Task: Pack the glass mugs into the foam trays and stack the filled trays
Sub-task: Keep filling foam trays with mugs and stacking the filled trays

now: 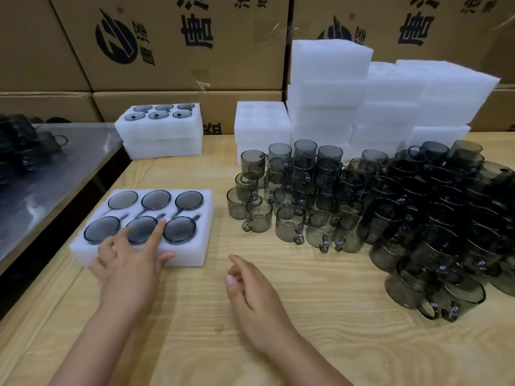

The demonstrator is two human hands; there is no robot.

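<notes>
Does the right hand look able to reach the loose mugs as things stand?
Probably yes. The right hand hovers open and empty, and only table top lies between it and the nearest mugs at the group's near-left edge.

The person is showing a bare left hand (126, 260) and a bare right hand (250, 291), bare forearms (281, 344), short fingernails.
</notes>
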